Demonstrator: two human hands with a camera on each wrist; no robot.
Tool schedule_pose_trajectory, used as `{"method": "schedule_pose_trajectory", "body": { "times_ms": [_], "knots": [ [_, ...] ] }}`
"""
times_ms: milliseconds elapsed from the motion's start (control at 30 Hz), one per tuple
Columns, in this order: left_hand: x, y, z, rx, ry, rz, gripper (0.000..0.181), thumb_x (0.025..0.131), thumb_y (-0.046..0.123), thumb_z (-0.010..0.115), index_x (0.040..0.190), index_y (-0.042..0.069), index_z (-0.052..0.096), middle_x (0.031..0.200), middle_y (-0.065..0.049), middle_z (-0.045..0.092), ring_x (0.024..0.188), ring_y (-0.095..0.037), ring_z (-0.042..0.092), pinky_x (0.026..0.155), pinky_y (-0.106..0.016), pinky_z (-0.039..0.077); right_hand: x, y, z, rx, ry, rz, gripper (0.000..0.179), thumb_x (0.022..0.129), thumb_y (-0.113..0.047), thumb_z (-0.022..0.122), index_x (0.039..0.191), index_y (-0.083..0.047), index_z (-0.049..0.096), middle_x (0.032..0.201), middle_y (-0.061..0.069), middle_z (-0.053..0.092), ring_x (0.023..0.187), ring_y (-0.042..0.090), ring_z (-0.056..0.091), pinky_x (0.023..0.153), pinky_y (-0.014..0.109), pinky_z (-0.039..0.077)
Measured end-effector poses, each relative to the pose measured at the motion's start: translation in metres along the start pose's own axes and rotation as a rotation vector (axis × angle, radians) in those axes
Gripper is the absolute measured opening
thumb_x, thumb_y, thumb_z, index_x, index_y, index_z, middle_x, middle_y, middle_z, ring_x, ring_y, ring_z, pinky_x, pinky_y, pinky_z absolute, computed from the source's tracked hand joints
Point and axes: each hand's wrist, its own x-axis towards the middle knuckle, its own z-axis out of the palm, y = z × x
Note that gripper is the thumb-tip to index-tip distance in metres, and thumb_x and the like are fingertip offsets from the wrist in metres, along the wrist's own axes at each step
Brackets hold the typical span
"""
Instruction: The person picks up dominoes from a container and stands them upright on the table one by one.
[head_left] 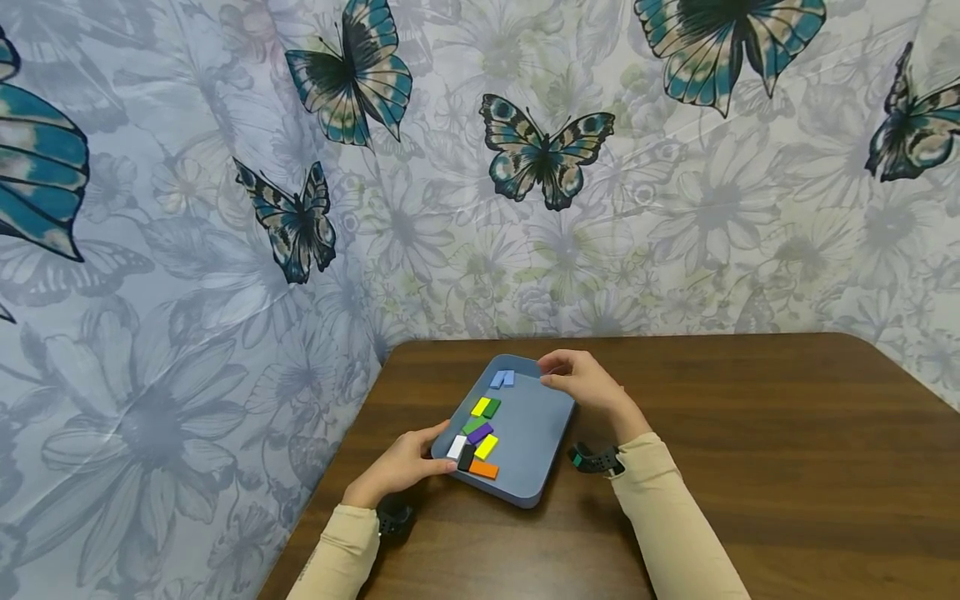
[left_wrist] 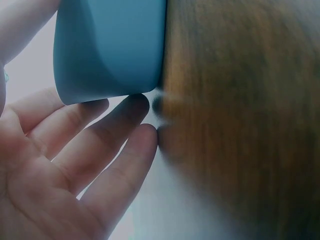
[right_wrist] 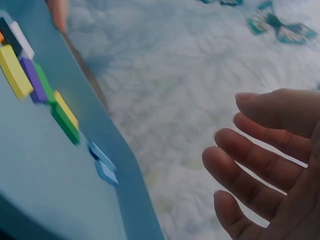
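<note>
A shallow blue-grey tray [head_left: 528,433] is on the brown table, with several small coloured blocks along its left side. Among them are an orange block [head_left: 483,470], a black block [head_left: 467,457], a white block [head_left: 456,447], a purple block [head_left: 480,433] and yellow and green ones. Two light blue blocks [head_left: 502,379] lie near the far end. My left hand [head_left: 405,458] holds the tray's near left corner between thumb and fingers. My right hand [head_left: 585,379] hovers by the far right corner, and the right wrist view shows its fingers loosely bent, holding nothing.
The wooden table [head_left: 750,450] extends to the right of the tray. Behind it and to the left hangs a floral backdrop [head_left: 465,250] with teal butterflies. Dark bands [head_left: 596,458] are worn on both wrists.
</note>
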Motion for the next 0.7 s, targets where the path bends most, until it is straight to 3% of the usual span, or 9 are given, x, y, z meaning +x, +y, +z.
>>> {"method": "schedule_pose_trajectory", "body": {
  "times_ms": [367, 700],
  "knots": [
    [0.000, -0.001, 0.002, 0.002, -0.005, 0.002, 0.081, 0.091, 0.035, 0.075, 0.154, 0.001, 0.037, 0.154, -0.020, 0.045, 0.137, -0.030, 0.048, 0.109, -0.052, 0.043, 0.031, -0.015, 0.041, 0.039, -0.252, -0.002, 0.025, 0.096, -0.006, 0.064, 0.121, 0.000, 0.068, 0.118, 0.015, 0.068, 0.104, 0.022, 0.065, 0.091, 0.037, 0.055],
    [0.002, -0.004, 0.000, 0.014, 0.003, 0.012, 0.080, 0.091, 0.035, 0.075, 0.153, 0.001, 0.038, 0.152, -0.019, 0.048, 0.129, -0.026, 0.053, 0.107, -0.052, 0.045, 0.048, -0.004, 0.063, 0.007, -0.449, 0.012, 0.028, 0.092, 0.000, 0.068, 0.120, 0.003, 0.069, 0.122, 0.026, 0.066, 0.098, 0.016, 0.065, 0.088, 0.032, 0.056]
  ]
}}
